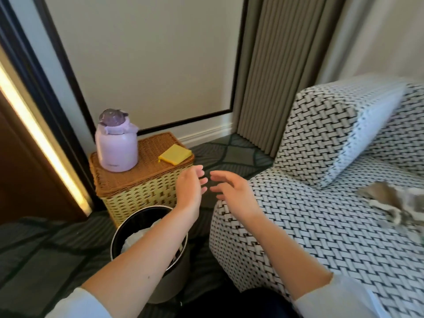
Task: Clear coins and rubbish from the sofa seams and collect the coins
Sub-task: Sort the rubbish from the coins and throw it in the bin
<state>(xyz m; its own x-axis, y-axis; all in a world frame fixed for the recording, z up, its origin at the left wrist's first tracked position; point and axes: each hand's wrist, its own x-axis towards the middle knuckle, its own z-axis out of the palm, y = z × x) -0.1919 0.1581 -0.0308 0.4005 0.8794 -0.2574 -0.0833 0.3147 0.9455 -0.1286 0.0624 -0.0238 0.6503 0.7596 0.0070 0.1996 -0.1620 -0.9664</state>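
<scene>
The left hand point(190, 188) and right hand point(232, 191) hover palms facing above the waste bin point(128, 218) beside the sofa point(298, 226), each grip spread and empty, seemingly to dust off rubbish.

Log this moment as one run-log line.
left hand open, empty | right hand open, empty | hands between basket and sofa | bin under left forearm, white rubbish inside

Bright; blurred, perhaps warped edges
</scene>
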